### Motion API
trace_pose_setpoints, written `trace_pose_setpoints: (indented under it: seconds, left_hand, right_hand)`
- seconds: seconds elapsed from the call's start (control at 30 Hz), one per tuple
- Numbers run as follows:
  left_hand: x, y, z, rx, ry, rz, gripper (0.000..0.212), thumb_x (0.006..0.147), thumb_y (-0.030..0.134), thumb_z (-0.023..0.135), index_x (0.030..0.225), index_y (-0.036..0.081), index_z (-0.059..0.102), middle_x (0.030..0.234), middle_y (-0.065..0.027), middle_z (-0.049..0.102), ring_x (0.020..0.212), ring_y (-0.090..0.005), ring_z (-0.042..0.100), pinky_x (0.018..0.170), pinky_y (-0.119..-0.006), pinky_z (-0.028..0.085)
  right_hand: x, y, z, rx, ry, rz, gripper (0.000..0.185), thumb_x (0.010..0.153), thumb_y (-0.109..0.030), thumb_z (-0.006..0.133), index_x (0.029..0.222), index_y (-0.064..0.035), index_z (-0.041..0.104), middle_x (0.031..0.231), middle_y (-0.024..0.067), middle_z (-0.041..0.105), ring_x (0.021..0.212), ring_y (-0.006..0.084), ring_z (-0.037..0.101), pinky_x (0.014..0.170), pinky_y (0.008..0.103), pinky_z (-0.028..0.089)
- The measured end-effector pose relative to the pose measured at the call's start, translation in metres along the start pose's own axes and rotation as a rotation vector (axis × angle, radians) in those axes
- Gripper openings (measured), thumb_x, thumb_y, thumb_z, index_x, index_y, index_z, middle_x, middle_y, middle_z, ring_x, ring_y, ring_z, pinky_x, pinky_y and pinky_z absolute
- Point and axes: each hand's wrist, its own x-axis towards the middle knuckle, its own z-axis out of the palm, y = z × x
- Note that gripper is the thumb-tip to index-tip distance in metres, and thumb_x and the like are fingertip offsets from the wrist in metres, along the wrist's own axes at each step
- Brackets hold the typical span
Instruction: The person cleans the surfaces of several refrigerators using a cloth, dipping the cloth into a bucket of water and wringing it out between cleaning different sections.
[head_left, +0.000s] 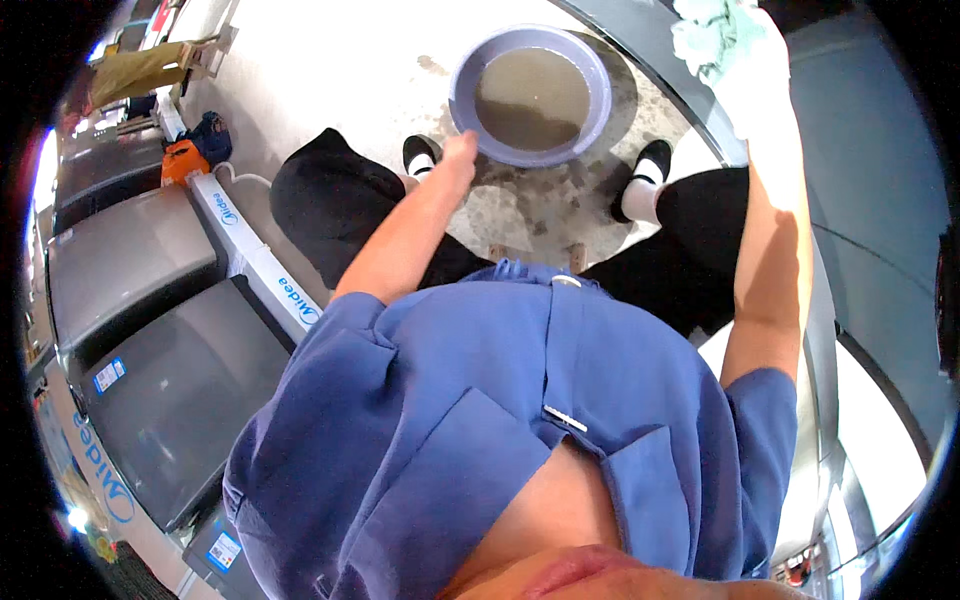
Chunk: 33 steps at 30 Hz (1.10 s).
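My left hand (459, 154) is beside the near left edge of a round purple basin (595, 52), its fingers seeming curled; nothing shows in it, and whether it touches the rim cannot be told. Murky brown water (532, 97) fills much of the basin, which stands on the floor between my feet. At the upper right, my overexposed right hand (759, 64) holds a crumpled pale green cloth (709, 34) against or just above a large dark grey panel (862, 150). Its separate fingers are washed out by glare.
Large grey appliances (180, 390) stand at the left beside white rails (255, 255) marked Midea. An orange bag (182, 161) and a dark blue bag (212, 137) lie behind them. The concrete floor (517, 206) has wet patches around the basin. My black shoes (420, 152) flank it.
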Motion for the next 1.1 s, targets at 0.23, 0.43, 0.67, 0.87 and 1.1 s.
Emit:
trace_pose_setpoints:
  seconds: [0.23,0.43,0.67,0.87,1.1]
  left_hand:
    - [0.038,-0.068,0.039,-0.420,-0.003,-0.436,0.045,0.090,0.033,0.059,0.124,0.004,0.056,0.118,-0.0132,0.062,0.099,-0.0318,0.063,0.086,-0.045,0.050]
    - [0.036,-0.095,0.078,-0.893,-0.320,-0.515,0.049,0.090,0.019,0.062,0.135,0.008,0.044,0.137,-0.0153,0.050,0.124,-0.0340,0.051,0.107,-0.053,0.039]
    - [0.050,-0.093,0.085,-1.199,-0.221,-0.547,0.040,0.086,0.007,0.058,0.124,0.003,0.045,0.127,-0.0167,0.053,0.120,-0.0352,0.053,0.102,-0.059,0.043]
    - [0.088,-0.078,0.074,-1.226,-0.171,-0.532,0.038,0.082,-0.001,0.052,0.119,0.000,0.044,0.120,-0.0177,0.052,0.115,-0.0362,0.054,0.098,-0.058,0.047]
    - [0.124,-0.036,0.055,-1.356,-0.054,-0.499,0.030,0.079,-0.004,0.050,0.108,-0.001,0.046,0.116,-0.0170,0.052,0.104,-0.0357,0.055,0.097,-0.058,0.047]
  right_hand:
    - [0.026,0.023,-0.034,-0.655,-0.092,-0.225,0.037,0.090,-0.021,0.064,0.121,-0.0017,0.058,0.112,0.0115,0.066,0.097,0.0200,0.066,0.084,0.0319,0.053]
    - [0.055,0.021,-0.034,-0.340,0.415,0.168,0.021,0.090,-0.013,0.065,0.107,-0.0020,0.067,0.093,0.0050,0.070,0.083,0.0131,0.065,0.076,0.0268,0.052]
    - [0.067,0.044,-0.008,-0.475,0.743,0.190,0.020,0.096,-0.019,0.059,0.105,-0.0023,0.064,0.092,0.0075,0.067,0.077,0.0164,0.068,0.066,0.0293,0.057]
    - [0.062,0.056,-0.006,-0.938,0.487,0.054,0.022,0.097,-0.018,0.055,0.109,-0.0010,0.062,0.092,0.0079,0.066,0.078,0.0168,0.068,0.068,0.0297,0.058]
    - [0.072,0.059,-0.013,-0.567,0.594,0.263,0.028,0.093,-0.023,0.061,0.110,-0.0009,0.064,0.092,0.0073,0.066,0.080,0.0153,0.066,0.072,0.0276,0.055]
